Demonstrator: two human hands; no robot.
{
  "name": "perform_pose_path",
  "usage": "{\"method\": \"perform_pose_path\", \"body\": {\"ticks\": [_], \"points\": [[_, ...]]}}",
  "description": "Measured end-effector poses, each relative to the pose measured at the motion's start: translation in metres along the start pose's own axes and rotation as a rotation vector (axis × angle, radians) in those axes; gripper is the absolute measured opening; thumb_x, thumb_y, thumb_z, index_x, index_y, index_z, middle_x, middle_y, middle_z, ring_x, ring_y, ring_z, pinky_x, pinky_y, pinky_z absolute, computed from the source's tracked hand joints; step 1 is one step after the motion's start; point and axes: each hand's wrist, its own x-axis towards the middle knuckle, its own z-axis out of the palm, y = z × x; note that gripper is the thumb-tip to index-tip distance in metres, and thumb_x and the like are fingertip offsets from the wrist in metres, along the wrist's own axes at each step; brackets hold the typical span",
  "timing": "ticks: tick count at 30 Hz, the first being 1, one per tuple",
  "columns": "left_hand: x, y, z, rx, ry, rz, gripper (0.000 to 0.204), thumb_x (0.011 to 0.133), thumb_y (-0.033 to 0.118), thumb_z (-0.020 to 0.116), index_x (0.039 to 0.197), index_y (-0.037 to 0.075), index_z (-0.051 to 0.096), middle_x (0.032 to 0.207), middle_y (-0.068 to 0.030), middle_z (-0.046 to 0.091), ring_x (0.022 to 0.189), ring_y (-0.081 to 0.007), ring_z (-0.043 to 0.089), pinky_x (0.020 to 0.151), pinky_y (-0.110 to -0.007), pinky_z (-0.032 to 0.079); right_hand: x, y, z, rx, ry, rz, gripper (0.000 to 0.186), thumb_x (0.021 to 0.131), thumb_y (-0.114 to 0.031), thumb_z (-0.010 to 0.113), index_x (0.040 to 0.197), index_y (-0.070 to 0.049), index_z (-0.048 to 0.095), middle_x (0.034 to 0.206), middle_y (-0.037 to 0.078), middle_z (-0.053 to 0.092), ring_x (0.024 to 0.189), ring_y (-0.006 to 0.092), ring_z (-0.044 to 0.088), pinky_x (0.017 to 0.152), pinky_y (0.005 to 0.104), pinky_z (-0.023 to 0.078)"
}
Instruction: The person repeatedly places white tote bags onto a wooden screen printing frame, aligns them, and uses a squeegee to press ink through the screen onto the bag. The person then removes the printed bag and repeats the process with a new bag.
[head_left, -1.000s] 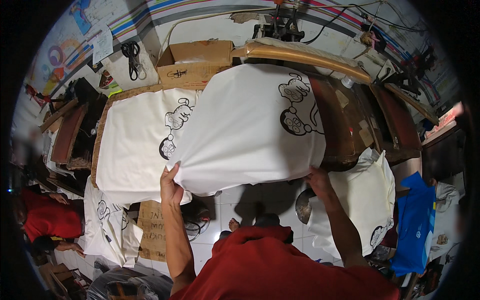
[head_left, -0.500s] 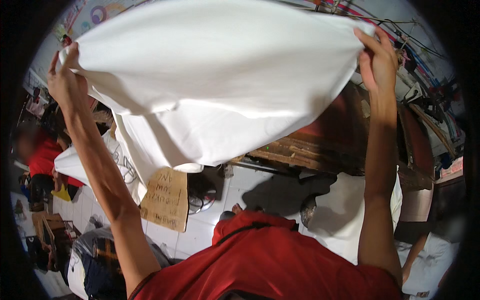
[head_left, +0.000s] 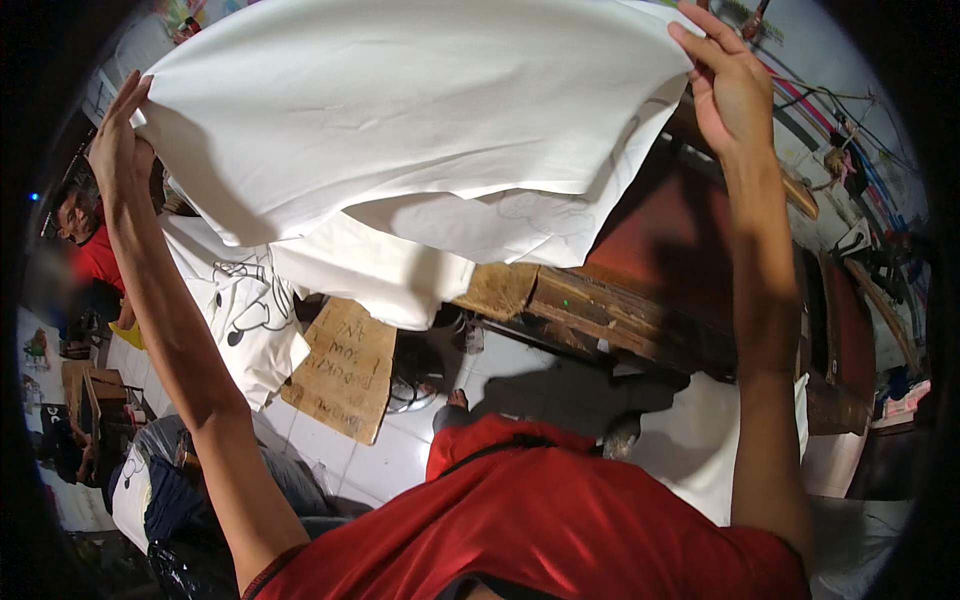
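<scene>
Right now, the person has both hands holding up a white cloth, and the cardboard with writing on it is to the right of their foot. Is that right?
Not quite: in the head view, the cardboard is to the left of the foot. The rest stands: left hand and right hand both hold up the white cloth.

The top edge of the view crops the white cloth (head_left: 400,110).
</scene>
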Motion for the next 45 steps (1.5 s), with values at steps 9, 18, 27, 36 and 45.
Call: {"method": "perform_pose_path", "body": {"ticks": [9, 18, 27, 36, 45], "points": [[0.060, -0.048, -0.042, 0.032, -0.087, -0.085, 0.044, 0.079, 0.011, 0.073, 0.121, 0.004, 0.062, 0.129, -0.0148, 0.054, 0.117, -0.0210, 0.049, 0.102, -0.028, 0.034, 0.027, 0.034, 0.050, -0.197, -0.064, 0.018, 0.042, 0.082, 0.000, 0.063, 0.123, 0.005, 0.052, 0.102, 0.010, 0.064, 0.080, 0.0080, 0.055, 0.069, 0.0191, 0.044], [0.124, -0.051, -0.059, 0.076, -0.024, 0.119, 0.039, 0.084, 0.010, 0.066, 0.121, -0.001, 0.059, 0.133, -0.0168, 0.050, 0.123, -0.0252, 0.047, 0.104, -0.034, 0.035, 0.036, 0.015, 0.124, -0.123, 0.071, -0.244, 0.037, 0.079, 0.007, 0.057, 0.116, 0.008, 0.051, 0.081, 0.005, 0.061, 0.069, 0.0103, 0.058, 0.066, 0.0207, 0.048], [0.167, -0.142, -0.049, 0.021, -0.308, -0.293, 0.043, 0.088, 0.013, 0.060, 0.128, -0.001, 0.052, 0.131, -0.0197, 0.050, 0.108, -0.0219, 0.058, 0.091, -0.026, 0.049, 0.085, 0.108, 0.122, -0.124, 0.022, 0.065, 0.048, 0.081, 0.001, 0.065, 0.125, 0.007, 0.049, 0.100, 0.009, 0.063, 0.074, 0.0051, 0.051, 0.058, 0.0164, 0.038], [0.193, -0.337, 0.011, -0.016, -0.201, -0.465, 0.038, 0.092, 0.012, 0.057, 0.115, -0.017, 0.051, 0.108, -0.0192, 0.064, 0.088, -0.0235, 0.063, 0.076, -0.027, 0.051, 0.087, 0.237, 0.167, -0.031, 0.495, 0.291, 0.059, 0.075, 0.010, 0.067, 0.128, 0.010, 0.042, 0.109, 0.018, 0.056, 0.069, 0.0102, 0.054, 0.055, 0.0198, 0.041], [0.201, -0.272, -0.024, -0.135, -0.274, -0.188, 0.055, 0.085, 0.006, 0.064, 0.132, -0.010, 0.041, 0.136, -0.0210, 0.044, 0.122, -0.0241, 0.045, 0.100, -0.028, 0.040, 0.035, 0.178, 0.176, -0.028, 0.303, 0.025, 0.069, 0.076, 0.009, 0.066, 0.135, 0.012, 0.031, 0.117, 0.017, 0.055, 0.104, 0.0207, 0.056, 0.085, 0.0267, 0.046]]}}
